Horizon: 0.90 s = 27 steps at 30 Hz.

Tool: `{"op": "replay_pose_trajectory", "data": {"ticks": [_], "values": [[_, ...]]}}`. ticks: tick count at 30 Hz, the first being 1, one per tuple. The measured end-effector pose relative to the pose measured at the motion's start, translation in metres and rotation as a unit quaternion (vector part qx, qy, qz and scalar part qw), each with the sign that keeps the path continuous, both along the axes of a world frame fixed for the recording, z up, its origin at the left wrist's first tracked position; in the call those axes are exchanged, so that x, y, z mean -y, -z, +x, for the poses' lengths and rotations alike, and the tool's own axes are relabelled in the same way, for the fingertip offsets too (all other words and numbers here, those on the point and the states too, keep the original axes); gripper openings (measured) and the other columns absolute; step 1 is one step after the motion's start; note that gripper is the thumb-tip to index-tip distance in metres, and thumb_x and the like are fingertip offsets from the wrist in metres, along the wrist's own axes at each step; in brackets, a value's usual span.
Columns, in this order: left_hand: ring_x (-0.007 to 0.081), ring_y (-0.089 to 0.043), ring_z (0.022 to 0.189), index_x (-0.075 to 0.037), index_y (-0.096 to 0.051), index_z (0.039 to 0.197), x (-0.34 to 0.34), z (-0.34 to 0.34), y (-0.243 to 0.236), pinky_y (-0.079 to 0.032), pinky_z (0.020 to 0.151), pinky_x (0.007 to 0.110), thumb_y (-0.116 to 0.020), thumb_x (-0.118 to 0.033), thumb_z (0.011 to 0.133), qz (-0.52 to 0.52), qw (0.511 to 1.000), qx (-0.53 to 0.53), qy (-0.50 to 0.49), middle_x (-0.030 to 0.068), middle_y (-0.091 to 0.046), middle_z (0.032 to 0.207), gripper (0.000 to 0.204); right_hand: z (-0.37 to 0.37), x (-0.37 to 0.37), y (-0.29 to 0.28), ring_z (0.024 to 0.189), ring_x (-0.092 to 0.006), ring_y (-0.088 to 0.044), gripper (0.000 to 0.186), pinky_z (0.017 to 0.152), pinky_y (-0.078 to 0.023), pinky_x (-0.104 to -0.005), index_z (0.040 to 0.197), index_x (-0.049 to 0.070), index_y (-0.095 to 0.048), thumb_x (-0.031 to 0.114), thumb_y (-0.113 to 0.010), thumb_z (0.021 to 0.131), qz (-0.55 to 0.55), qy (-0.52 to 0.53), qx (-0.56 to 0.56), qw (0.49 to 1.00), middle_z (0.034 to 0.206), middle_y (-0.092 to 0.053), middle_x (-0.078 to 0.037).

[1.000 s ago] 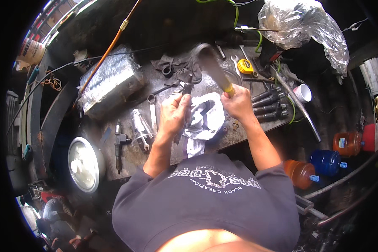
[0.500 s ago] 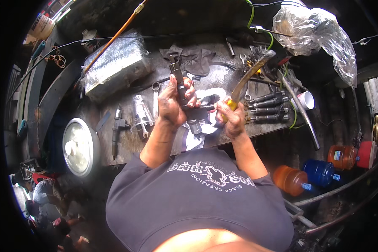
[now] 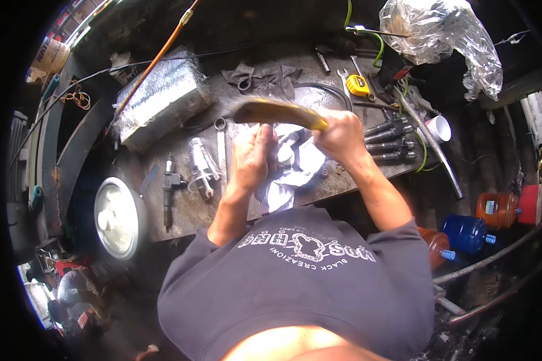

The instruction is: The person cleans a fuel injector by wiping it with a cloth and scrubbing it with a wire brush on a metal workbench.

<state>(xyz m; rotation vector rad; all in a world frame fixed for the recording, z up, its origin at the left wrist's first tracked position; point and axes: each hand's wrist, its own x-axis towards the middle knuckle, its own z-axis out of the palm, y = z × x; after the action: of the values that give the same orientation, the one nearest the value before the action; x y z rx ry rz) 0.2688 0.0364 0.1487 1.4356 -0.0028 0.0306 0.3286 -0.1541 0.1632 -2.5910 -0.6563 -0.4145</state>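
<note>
My right hand is closed round the yellow handle of a wire brush. The brush lies crosswise at my left hand's fingertips, bristles facing away from me, its head smeared by motion. In my closed left hand is a dark fuel injector, mostly hidden behind fingers and brush. White cloth lies on the bench between my hands. Another injector rests at the left, beside a clear plastic cup with tools in it. Several more injectors lie in a row right of my right hand.
A plastic-wrapped block sits at the back left. Spanners, a yellow tape measure and dark rags are farther back. A metal pipe and white cup stand right; a round lidded pot is at left.
My right hand has swung the brush left and across, from pointing up and right to lying over the injector. My left hand has turned, hiding the injector.
</note>
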Motion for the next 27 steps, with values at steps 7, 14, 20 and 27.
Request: {"op": "replay_pose_trajectory", "data": {"ticks": [7,14,20,27], "values": [[0.006,-0.041,0.041,-0.007,-0.051,0.067,-0.001,0.004,0.015,-0.033,0.038,0.023,-0.045,-0.034,0.096,0.029,0.999,0.002,-0.033,-0.003,-0.044,0.05,0.04,-0.004,-0.005,0.014,0.064,-0.036,-0.06,0.007,0.058,-0.049,-0.0452,0.075,0.011,-0.06,0.014,-0.055,0.072,-0.021,0.061,-0.05,0.997,0.065,-0.061,-0.015],[0.0083,-0.042,0.041,-0.004,-0.052,0.075,-0.001,0.007,0.002,-0.036,0.04,0.022,-0.046,-0.028,0.095,-0.164,0.984,-0.023,0.062,0.0,-0.045,0.053,0.033,0.028,0.03,0.019,0.058,-0.0298,-0.064,0.014,0.054,-0.05,-0.0398,0.069,0.004,-0.06,0.017,-0.055,0.072,0.117,0.122,-0.08,0.982,0.061,-0.06,-0.015],[0.008,-0.042,0.041,-0.003,-0.054,0.075,-0.001,0.009,-0.003,-0.035,0.039,0.022,-0.044,-0.03,0.096,-0.072,0.996,-0.001,0.044,0.0008,-0.046,0.055,0.036,0.023,0.009,0.022,0.06,-0.0309,-0.062,0.021,0.057,-0.051,-0.0417,0.071,0.008,-0.064,0.021,-0.049,0.077,0.061,0.007,-0.053,0.997,0.064,-0.061,-0.016],[0.0074,-0.042,0.042,-0.004,-0.054,0.075,-0.015,0.011,0.011,-0.036,0.039,0.022,-0.048,-0.032,0.094,-0.076,0.996,-0.033,0.031,-0.0002,-0.046,0.055,0.035,0.027,0.015,0.0,0.064,-0.0315,-0.063,0.011,0.06,-0.05,-0.0405,0.072,0.006,-0.06,0.014,-0.053,0.071,0.061,0.004,-0.06,0.996,0.066,-0.061,-0.016]]}}
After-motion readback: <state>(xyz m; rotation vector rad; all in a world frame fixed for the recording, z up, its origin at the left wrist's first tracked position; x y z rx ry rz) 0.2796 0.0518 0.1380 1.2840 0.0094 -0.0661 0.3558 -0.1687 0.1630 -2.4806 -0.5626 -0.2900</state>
